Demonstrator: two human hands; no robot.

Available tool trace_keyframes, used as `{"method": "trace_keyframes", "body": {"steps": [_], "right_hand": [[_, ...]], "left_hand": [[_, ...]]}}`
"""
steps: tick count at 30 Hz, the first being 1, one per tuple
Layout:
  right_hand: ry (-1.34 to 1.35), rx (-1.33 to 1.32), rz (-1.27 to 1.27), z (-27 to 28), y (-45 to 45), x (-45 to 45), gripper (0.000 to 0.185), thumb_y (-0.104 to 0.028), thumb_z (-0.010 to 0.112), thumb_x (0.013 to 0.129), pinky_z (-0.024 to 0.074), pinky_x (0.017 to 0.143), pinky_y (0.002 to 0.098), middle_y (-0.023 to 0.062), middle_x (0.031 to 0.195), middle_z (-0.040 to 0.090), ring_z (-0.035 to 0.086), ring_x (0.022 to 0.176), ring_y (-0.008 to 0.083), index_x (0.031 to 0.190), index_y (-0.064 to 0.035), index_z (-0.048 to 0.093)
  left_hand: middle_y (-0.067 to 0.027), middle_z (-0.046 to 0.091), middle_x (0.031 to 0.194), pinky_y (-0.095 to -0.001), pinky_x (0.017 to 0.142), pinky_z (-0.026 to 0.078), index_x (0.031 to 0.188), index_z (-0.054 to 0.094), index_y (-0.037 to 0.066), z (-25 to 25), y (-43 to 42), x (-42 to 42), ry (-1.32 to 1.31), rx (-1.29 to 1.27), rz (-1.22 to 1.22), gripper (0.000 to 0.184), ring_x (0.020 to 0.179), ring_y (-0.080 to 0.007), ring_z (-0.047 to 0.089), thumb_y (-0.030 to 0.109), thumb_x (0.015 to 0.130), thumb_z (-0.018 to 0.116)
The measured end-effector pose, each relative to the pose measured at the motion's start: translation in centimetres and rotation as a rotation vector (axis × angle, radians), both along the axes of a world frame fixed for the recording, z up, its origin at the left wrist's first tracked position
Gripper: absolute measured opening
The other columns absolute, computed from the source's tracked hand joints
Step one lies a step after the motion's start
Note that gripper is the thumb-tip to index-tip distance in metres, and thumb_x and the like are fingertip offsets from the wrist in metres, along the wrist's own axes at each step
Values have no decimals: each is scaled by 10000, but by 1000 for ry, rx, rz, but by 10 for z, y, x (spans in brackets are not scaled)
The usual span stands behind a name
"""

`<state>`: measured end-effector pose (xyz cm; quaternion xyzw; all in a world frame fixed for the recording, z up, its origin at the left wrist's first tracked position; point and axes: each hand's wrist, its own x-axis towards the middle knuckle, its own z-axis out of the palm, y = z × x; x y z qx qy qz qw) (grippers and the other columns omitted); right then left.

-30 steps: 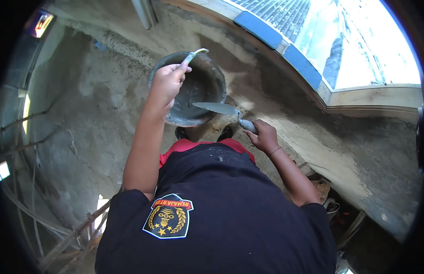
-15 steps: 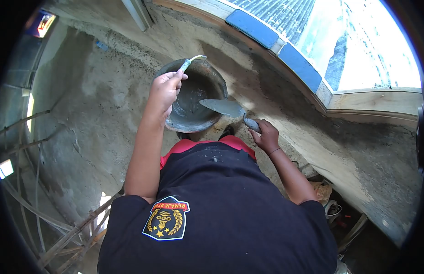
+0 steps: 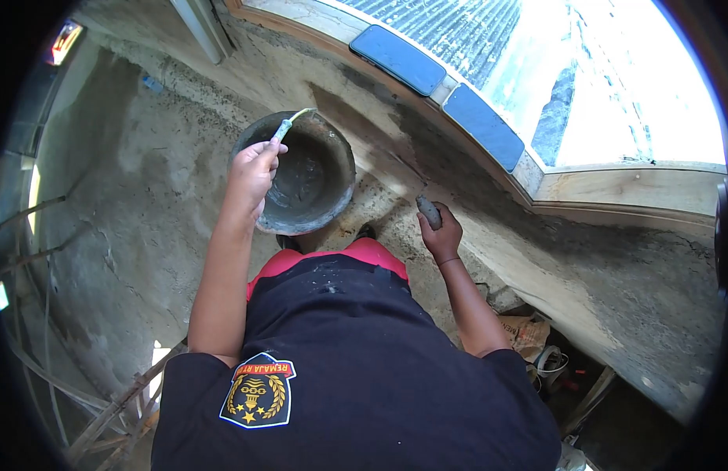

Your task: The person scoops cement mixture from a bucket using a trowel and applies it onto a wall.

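My left hand (image 3: 252, 177) is closed round the pale blue-green handle of a tool (image 3: 284, 129) with a thin, bent neck; what kind of tool it is I cannot tell. It is held over the near left rim of a round grey basin (image 3: 344, 177), which has wet-looking grey material on its bottom. My right hand (image 3: 442, 233) grips a trowel (image 3: 429, 212) by its grey, mortar-crusted handle, to the right of the basin. The trowel's blade is turned nearly edge-on and hardly shows.
Two phones, one (image 3: 398, 60) behind the other (image 3: 484, 125), lie on the wooden window sill (image 3: 615, 187) at upper right. A rough plastered wall (image 3: 583, 259) runs below it. Poles (image 3: 116, 408) stand at lower left; a bag (image 3: 525, 336) and small bucket (image 3: 551, 361) sit at lower right.
My right hand has turned the trowel from blade broadside over the basin's right rim to nearly edge-on, away from the basin. The whole view has shifted, so most things appear farther left.
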<state>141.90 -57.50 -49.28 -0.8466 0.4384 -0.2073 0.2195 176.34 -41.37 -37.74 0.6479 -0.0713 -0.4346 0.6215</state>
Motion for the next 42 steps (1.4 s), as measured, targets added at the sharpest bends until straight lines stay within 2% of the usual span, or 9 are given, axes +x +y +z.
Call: {"method": "trace_keyframes", "body": {"steps": [5,12,21,23,26,29,32,35,42], "right_hand": [[9,93,-108,1,-9,12,368,-367,712,755,511,677,388,143,842,666,652,776,324,1010,-118,623],[-10,156,-132,-31,-11,18,374,-378,697,773,508,672,409,152,821,665,653,768,341,1024,-116,611],[-135,161,-129,-52,-19,31,332,-315,706,784,515,685,387,156,844,672,664,779,327,1024,-109,607],[-146,173,-137,-56,-23,33,333,-307,716,779,515,692,387,155,846,674,667,785,319,1022,-107,608],[-155,178,-147,-69,-31,38,340,-316,719,778,514,697,387,158,844,673,666,794,321,1026,-109,614],[-196,175,-148,-89,-31,39,353,-347,711,782,512,701,400,157,859,674,660,804,334,1035,-115,625],[-39,292,-258,-101,-9,30,359,-372,689,794,513,712,410,153,881,677,654,823,344,1047,-122,636],[11,276,-229,-93,10,16,368,-386,674,800,514,723,415,153,889,677,652,832,345,1054,-122,638],[-91,192,-171,-49,7,25,363,-353,690,789,518,707,390,154,852,674,663,801,331,1056,-114,631]], "left_hand": [[85,397,624,-177,453,208,903,631,17,1,2,3,4,22,11,236,526,-8,292,235,939,548],[107,362,606,-174,418,181,920,599,40,-5,6,7,-26,56,9,226,481,9,271,260,936,550],[107,356,609,-177,419,178,928,597,52,0,13,11,-48,107,-12,235,484,6,264,281,936,546],[83,397,626,-188,463,230,904,622,12,6,14,10,-42,116,-5,255,540,-12,311,253,935,546],[85,396,624,-188,467,233,897,624,16,10,15,8,-55,140,10,252,535,-13,310,253,934,547],[108,351,607,-178,421,180,918,592,53,7,21,10,-58,153,1,239,481,4,256,282,945,530],[108,353,607,-179,421,180,916,592,53,4,27,13,-78,128,3,242,481,4,253,285,945,528],[90,388,610,-189,453,230,909,614,20,11,27,13,-39,138,17,236,512,-9,305,239,944,533],[88,395,618,-180,430,205,910,616,22,0,30,16,-41,138,-28,257,501,-3,294,262,945,531]]}}
